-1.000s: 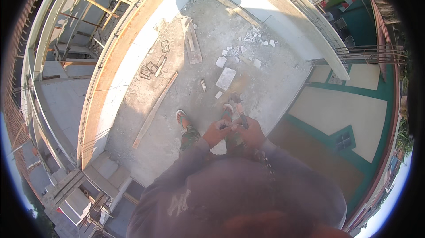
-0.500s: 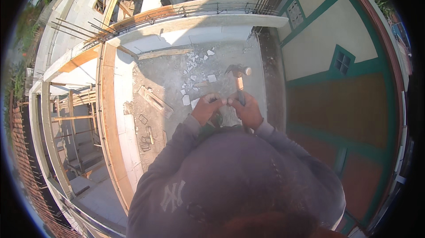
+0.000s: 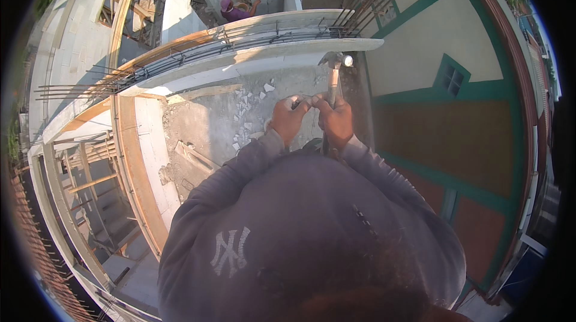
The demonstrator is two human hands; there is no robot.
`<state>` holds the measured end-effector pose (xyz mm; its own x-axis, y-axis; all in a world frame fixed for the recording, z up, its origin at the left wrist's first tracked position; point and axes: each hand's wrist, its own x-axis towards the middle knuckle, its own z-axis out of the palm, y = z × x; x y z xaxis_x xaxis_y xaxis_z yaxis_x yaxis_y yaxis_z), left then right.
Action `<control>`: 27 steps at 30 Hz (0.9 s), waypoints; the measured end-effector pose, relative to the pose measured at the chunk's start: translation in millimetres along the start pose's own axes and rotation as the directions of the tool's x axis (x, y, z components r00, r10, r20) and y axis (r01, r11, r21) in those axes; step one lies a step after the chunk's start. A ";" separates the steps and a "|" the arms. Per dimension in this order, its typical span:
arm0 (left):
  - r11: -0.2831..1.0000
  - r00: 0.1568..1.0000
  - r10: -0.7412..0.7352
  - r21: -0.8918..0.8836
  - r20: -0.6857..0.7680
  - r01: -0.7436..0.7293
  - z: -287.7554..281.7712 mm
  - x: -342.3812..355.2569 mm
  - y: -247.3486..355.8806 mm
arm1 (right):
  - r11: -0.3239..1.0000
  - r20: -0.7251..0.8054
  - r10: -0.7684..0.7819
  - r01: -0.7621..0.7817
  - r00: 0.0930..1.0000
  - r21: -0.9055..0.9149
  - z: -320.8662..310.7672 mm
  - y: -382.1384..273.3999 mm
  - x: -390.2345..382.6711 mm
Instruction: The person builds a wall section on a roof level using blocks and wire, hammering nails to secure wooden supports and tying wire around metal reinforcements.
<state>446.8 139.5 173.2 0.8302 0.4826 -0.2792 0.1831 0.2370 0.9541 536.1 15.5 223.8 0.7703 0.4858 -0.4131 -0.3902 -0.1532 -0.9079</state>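
A claw hammer (image 3: 333, 76) stands head up in my right hand (image 3: 337, 123), its handle running down past the palm. The thumb and fingertips of that hand are also pinched, close to my left hand (image 3: 288, 119). My left fingers are closed in a pinch too. Something small and dark shows at their tips, too small to name. Both hands are held up in front of my chest, with the fingertips nearly meeting.
Broken white pieces (image 3: 241, 112) litter the concrete floor (image 3: 222, 106) below. A formwork board (image 3: 141, 160) runs along the left. Steel bars (image 3: 270, 35) lie along the far wall top; a person (image 3: 235, 11) in purple is beyond. A green-trimmed wall (image 3: 444, 136) stands right.
My hands and the hammer have risen farther up in the view. The view has tilted toward the far side, bringing a person there into sight. The hammer stays in my right hand.
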 end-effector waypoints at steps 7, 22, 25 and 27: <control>0.813 0.962 0.271 0.528 0.031 -0.246 -11.9 96.0 51.5 | 0.995 -0.022 0.042 -0.040 0.999 0.095 21.0 -34.2 100.7; 0.881 0.994 0.093 0.469 -0.052 -0.058 -39.8 394.7 43.5 | 0.966 0.148 0.258 -0.254 0.955 -0.045 -7.7 -87.5 396.7; 0.889 0.995 0.039 0.458 -0.090 0.006 -50.6 464.9 20.9 | 0.970 0.051 0.231 -0.226 0.972 -0.088 -27.5 -86.9 449.5; 0.906 0.994 -0.006 0.420 -0.112 0.053 -59.8 517.2 4.9 | 0.983 0.077 0.128 -0.116 0.989 -0.145 -41.6 -83.5 491.1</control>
<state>845.5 440.7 27.0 0.7647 0.5729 -0.2950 0.4310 -0.1144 0.8951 967.9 231.1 93.8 0.6729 0.5270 -0.5190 -0.3992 -0.3319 -0.8547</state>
